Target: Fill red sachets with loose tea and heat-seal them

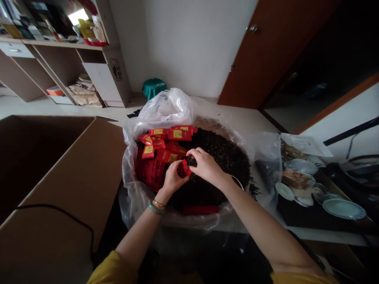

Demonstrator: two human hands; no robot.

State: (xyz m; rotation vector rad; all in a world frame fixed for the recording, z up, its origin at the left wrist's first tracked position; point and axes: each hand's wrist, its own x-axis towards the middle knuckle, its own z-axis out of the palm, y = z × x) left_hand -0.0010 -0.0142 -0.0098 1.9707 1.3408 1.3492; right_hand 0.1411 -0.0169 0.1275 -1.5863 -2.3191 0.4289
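Filling the left of the view, an open cardboard box (59, 165) stands just beside a clear plastic bag (166, 110) heaped with dark loose tea (225, 157) and a pile of red sachets (166, 142). Above the tea, the left hand (173, 179) and right hand (205, 165) each keep a pinching grip on one small red sachet (184, 169) held between them.

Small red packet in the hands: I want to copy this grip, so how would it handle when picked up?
Probably light and floppy: the small red packet crumples between the left hand and right hand. Its glossy skin may be slippery. Unlikely to roll: the other red packets lie flat.
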